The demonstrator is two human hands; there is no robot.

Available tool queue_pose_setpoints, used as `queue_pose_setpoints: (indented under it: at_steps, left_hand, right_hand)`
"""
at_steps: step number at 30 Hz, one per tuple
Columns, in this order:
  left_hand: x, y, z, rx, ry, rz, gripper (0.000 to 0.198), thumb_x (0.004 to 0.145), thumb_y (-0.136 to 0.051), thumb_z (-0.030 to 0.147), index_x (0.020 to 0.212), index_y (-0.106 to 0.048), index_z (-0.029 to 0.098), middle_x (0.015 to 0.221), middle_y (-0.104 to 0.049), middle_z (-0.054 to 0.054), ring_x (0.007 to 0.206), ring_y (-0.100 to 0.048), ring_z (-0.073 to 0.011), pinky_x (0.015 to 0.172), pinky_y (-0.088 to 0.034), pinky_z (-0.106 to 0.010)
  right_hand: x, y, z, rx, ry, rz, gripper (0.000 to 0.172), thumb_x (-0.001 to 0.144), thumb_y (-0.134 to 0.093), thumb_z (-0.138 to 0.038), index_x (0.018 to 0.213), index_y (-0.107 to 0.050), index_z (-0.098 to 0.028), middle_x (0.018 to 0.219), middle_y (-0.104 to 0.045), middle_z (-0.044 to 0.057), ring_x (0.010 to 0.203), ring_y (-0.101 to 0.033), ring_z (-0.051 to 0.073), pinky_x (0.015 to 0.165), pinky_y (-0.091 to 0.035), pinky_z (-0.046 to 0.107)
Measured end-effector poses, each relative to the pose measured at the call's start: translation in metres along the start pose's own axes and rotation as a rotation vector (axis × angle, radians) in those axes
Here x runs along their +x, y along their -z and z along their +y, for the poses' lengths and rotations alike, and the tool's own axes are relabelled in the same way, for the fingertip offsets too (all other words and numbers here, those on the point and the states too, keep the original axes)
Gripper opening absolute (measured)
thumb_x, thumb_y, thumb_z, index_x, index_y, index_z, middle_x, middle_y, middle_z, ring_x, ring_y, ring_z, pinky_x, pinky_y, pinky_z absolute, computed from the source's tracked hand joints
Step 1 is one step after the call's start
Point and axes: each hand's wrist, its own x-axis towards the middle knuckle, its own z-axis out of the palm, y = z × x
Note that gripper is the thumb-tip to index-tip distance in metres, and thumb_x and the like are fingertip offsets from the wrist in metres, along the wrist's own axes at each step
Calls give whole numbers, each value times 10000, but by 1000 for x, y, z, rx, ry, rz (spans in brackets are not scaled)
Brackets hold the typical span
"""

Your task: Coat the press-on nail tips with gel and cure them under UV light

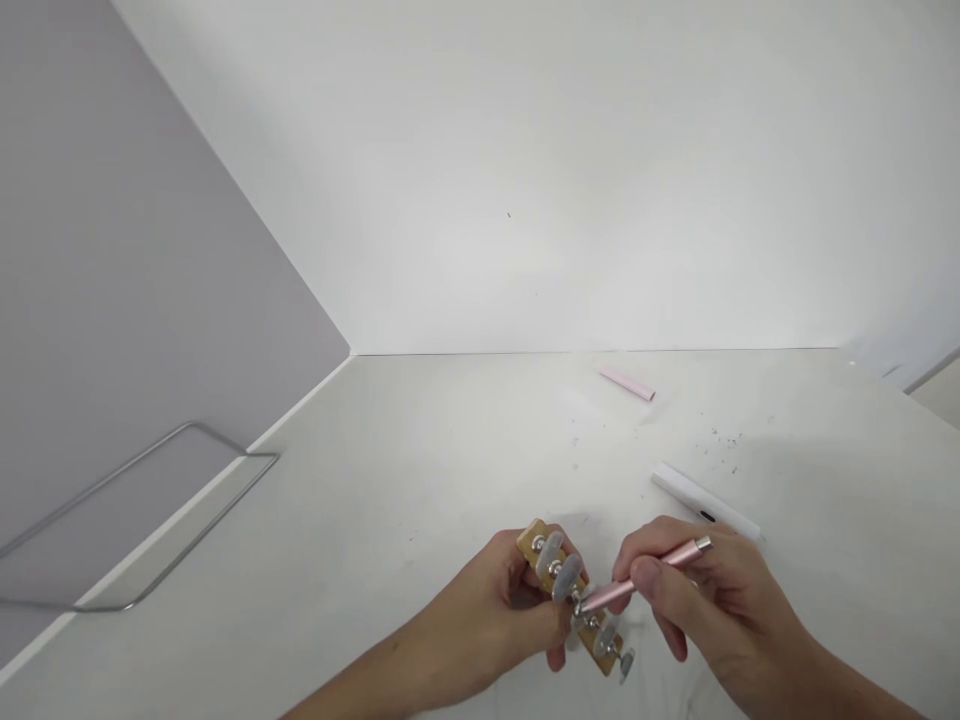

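One bent wire frame (187,500) lies at your far left on the white table (420,480), well apart from the work. Moving in, your left hand (502,615) is closed around the near side of a tan strip (534,540), fingers curled under it and thumb pressing on top, so that it is held slanting just above the table, with its far end up to the left and its near end down to the right. Along the strip sit several translucent nail tips (568,575) on small metal studs. Two show above your thumb and two more below it, towards the low end. All of them look equally pale and plain, so you cannot tell from here which have been worked on. Judging by position alone, you are about midway along the row, with the lower tips probably not yet reached. The pink pen (660,565) meets the strip right in that middle stretch, its point touching a tip just beside your left thumb. Your right hand (712,610) pinches the pen between thumb and fingers in a writing grip, with the barrel rising to the right. Just behind that hand a white bar (705,503) lies flat on the table, and farther back lies a pink cap (626,382), both untouched.
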Motion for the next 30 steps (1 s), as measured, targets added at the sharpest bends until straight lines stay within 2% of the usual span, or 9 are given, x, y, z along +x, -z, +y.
queue_pose_setpoints:
  at_steps: [7,14,23,30]
  left_hand:
    - [1,1,-4,-22,-22,-1,48,740,-642,91,766,-613,119,680,-609,-10,619,-563,-106,610,-469,-214]
    - [1,0,-2,-3,-14,4,46,733,-626,90,768,-621,118,703,-631,-16,622,-573,-106,616,-475,-215]
    - [2,1,-1,-13,-24,3,70,735,-600,64,773,-627,117,707,-629,-11,620,-568,-102,617,-481,-219]
    - [2,0,-1,-44,-40,-10,125,707,-573,28,779,-625,116,707,-636,-8,610,-564,-96,599,-476,-205]
  right_hand:
    - [-2,1,-2,-29,-24,-9,431,1025,-516,-449,794,-776,-195,644,-673,15,452,-475,97,440,-398,217]
    - [0,1,-2,4,-15,-26,413,1024,-523,-437,811,-783,-197,673,-691,21,457,-478,93,434,-395,208]
    - [-2,0,2,35,3,-35,318,1022,-529,-315,831,-755,-199,672,-687,2,467,-472,85,457,-391,202]
    - [0,1,0,11,10,-30,373,1026,-531,-397,795,-741,-192,623,-667,0,443,-478,87,431,-387,199]
